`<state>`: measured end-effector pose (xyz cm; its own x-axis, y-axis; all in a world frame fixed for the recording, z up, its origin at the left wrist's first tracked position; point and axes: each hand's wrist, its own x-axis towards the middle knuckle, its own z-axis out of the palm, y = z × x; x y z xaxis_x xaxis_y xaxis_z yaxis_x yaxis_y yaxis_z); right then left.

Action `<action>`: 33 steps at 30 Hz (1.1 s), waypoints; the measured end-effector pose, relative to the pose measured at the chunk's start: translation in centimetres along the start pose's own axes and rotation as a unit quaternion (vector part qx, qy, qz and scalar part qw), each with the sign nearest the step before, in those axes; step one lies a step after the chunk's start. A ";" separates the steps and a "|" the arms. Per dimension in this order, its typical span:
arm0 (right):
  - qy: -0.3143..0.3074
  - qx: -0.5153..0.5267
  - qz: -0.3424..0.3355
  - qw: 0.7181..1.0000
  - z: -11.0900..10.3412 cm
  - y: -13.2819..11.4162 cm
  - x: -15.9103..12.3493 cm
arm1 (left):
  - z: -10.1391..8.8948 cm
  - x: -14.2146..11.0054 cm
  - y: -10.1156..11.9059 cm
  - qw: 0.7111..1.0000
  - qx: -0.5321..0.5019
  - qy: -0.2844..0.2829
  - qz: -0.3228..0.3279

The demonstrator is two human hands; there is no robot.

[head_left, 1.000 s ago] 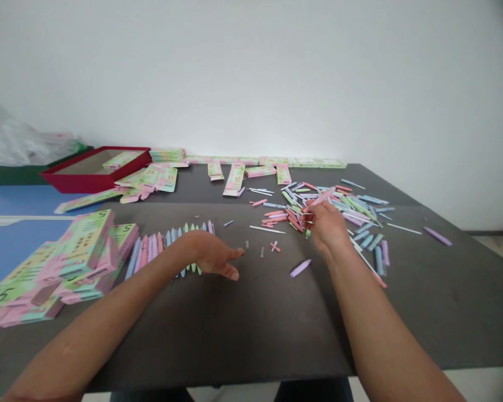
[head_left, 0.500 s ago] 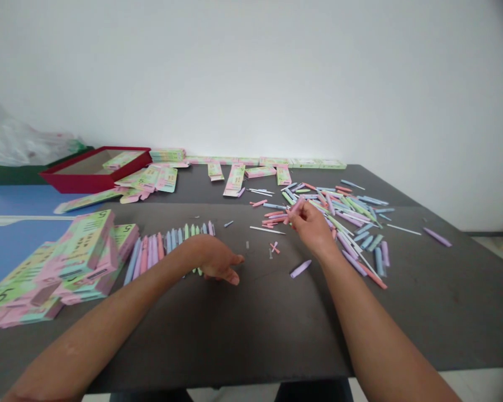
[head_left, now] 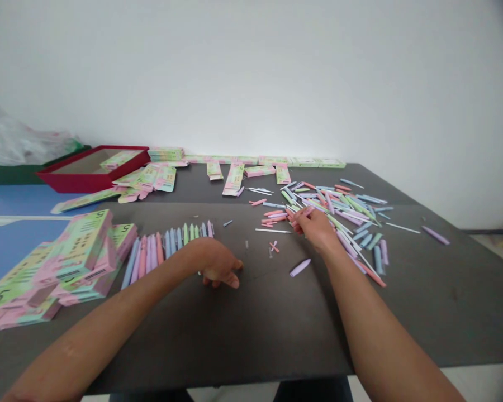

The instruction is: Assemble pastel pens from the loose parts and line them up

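Note:
My right hand (head_left: 315,228) is closed, with its fingertips pinched on a short purple pen barrel (head_left: 308,211) at the left edge of a heap of loose pen parts (head_left: 339,206). Just under those fingertips lies the end of a thin white refill (head_left: 272,230); I cannot tell whether they touch it. My left hand (head_left: 221,263) hovers low over the table, fingers apart, holding nothing. Beside and partly behind it runs a row of assembled pens (head_left: 155,250) in pastel blue, pink, purple and green. Between the hands lies another purple barrel (head_left: 300,268).
Stacked pastel pen boxes (head_left: 79,251) lean at the left. Behind them sit a red tray (head_left: 84,177) and flattened boxes (head_left: 148,180). More boxes (head_left: 302,162) line the wall. Small pink and clear bits (head_left: 274,247) lie mid-table; a lone purple part (head_left: 436,235) is far right.
My right hand has lowered and shifted slightly right, and the purple barrel has tilted flatter. The white refill has slid a little right. My left hand has barely moved.

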<state>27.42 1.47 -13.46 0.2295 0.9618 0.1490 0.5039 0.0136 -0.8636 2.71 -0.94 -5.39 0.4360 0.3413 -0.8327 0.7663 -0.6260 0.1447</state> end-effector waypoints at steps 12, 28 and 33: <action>-0.112 -0.072 -0.063 0.989 -0.4 -1.0 -1.3 | -0.1 0.0 0.2 1.000 0.003 -0.015 -0.004; -0.070 0.292 0.030 0.953 -0.9 -1.5 -0.5 | -0.2 -0.2 0.5 1.000 0.014 -0.020 -0.008; -0.032 0.382 0.023 0.923 -0.7 -2.3 -0.8 | 0.0 0.0 0.4 1.000 0.010 -0.020 -0.002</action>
<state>26.72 0.50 -11.27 0.1738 0.9801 0.0957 -0.2447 0.1371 -0.9599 3.08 -1.17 -5.35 0.4140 0.3150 -0.8540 0.7577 -0.6393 0.1315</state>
